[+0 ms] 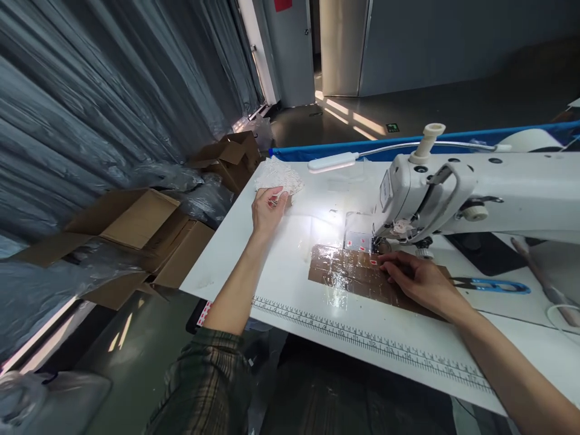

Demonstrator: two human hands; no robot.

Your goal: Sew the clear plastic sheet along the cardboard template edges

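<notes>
Our left hand point(270, 210), the nearer, pinched the lace point(277, 174) at twelve o'clock; the strip point(335, 266) ran lengthwise ten to four beneath our right hand point(410, 272), the tag point(374, 263) at nine, gripped or not we couldn't tell

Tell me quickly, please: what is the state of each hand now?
Left hand: curled at the lace; grip unclear.
Right hand: partly closed over the brown sheet; grip unclear.

Open cardboard boxes point(141, 219) and crumpled plastic point(205, 198) lie beyond the left edge of the bench point(277, 266), beside a grey curtain point(113, 78). Past the far edge, a green sign point(392, 127) marks the floor point(299, 130).
</notes>
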